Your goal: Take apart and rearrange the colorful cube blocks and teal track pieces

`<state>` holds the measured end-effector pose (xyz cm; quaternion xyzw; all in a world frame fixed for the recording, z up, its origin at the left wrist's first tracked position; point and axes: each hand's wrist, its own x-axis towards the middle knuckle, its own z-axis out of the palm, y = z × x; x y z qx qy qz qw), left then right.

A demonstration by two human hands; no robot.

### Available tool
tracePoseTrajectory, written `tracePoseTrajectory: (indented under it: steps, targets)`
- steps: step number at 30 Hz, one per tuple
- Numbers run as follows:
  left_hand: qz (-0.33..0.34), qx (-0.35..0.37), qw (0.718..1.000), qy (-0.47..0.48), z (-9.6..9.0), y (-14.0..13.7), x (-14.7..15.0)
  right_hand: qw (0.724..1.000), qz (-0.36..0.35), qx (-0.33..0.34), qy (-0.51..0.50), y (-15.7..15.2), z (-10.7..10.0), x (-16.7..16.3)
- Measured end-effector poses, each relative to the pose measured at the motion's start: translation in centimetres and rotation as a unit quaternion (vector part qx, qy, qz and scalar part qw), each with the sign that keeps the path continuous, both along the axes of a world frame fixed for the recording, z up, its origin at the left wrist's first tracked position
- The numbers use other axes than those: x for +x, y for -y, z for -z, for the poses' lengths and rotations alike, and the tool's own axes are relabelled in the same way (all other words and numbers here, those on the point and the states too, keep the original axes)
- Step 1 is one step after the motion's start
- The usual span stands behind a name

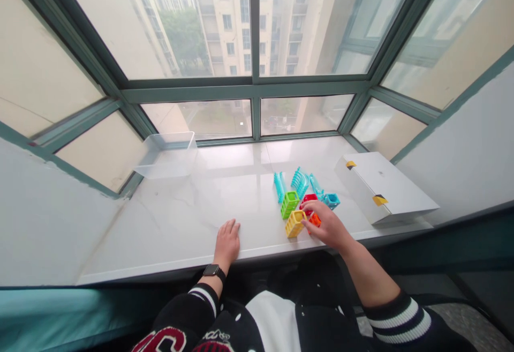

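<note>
My right hand point(327, 226) reaches in from the right, thumb and index finger curled at the right edge of a yellow hollow plastic block point(295, 225), which they appear to grip. Just behind stands a green hollow block point(289, 205). A red block point(309, 203) and an orange block point(315, 220) sit close by, partly covered by my fingers. My left hand point(228, 241) rests palm down near the sill's front edge, fingers stretched out, holding nothing. Beyond the blocks lie turquoise pieces: a slatted one point(280, 187), a curved ribbed one point(300, 181) and a hollow block point(331, 201).
A clear plastic bin point(166, 169) stands at the back left of the white marbled windowsill point(180, 229). On the right is a white box point(387, 183) with yellow-and-black tabs. Green-framed windows point(193, 92) close off the back and sides.
</note>
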<state>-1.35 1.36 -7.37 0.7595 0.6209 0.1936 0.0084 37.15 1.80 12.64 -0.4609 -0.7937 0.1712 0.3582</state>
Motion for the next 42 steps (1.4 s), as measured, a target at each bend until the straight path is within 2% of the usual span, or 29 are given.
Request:
tracePoseTrajectory:
  steps: [3, 8, 20, 26, 30, 33, 35, 38, 42]
  targets:
    - [0.002, 0.0, 1.0, -0.005, -0.1, 0.0, 0.0, 0.998, -0.021, -0.038, 0.052, -0.5, 1.1, -0.5]
    - [0.002, 0.001, 1.0, -0.004, -0.3, 0.1, 0.0, 0.997, -0.007, -0.034, 0.076, -0.9, 2.7, -0.3]
    - [-0.002, -0.022, 1.0, 0.022, -0.7, 0.2, 0.2, 0.986, -0.036, -0.084, 0.142, -1.6, 2.9, 0.0]
    - [-0.001, -0.027, 0.999, 0.025, -0.8, 0.3, 0.3, 0.986, -0.044, -0.089, 0.137, -1.5, 2.1, -0.4]
    - [-0.004, -0.028, 0.999, 0.039, -0.6, 0.3, 0.3, 0.991, -0.05, -0.097, 0.074, -0.3, 0.6, -1.2]
    - [-0.004, -0.035, 0.996, 0.085, -0.7, 0.0, 0.1, 0.991, -0.053, -0.122, 0.028, 0.8, 0.0, -1.8]
    - [-0.019, -0.046, 0.99, 0.135, -1.4, -0.3, -0.1, 0.989, -0.052, -0.138, 0.007, 1.4, 0.3, -2.2]
    - [-0.024, -0.046, 0.98, 0.191, -3.4, -0.2, 0.2, 0.987, -0.055, -0.153, -0.012, 2.1, 1.4, -2.9]
    - [0.109, -0.061, 0.968, 0.219, -7.2, 1.5, 2.1, 0.982, -0.063, -0.178, -0.031, 2.4, 3.3, -4.6]
